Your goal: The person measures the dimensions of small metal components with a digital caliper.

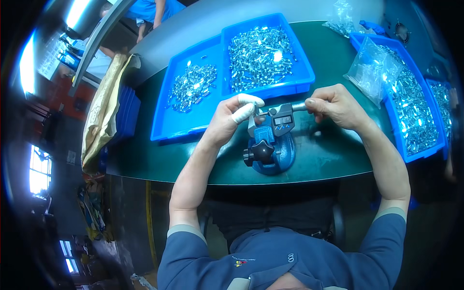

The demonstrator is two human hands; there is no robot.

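Observation:
A digital micrometer (283, 116) is clamped in a blue stand (278, 164) with a black knob, near the table's front edge. My left hand (224, 118), with white covers on thumb and forefinger, pinches a small shiny metal part (255, 110) at the micrometer's jaws. The fingers hide most of that part. On the other side, my right hand (340, 107) has thumb and fingers closed round the micrometer's thimble (299, 106). The small display faces me and is lit.
Behind the micrometer, a blue tray (309, 79) heaped with small metal parts overlaps another blue tray (159, 116) holding a smaller pile. More filled trays (411, 155) stand at the right, with a clear plastic bag (369, 70) on one. A brown paper sack (104, 111) stands left; people (150, 12) work beyond.

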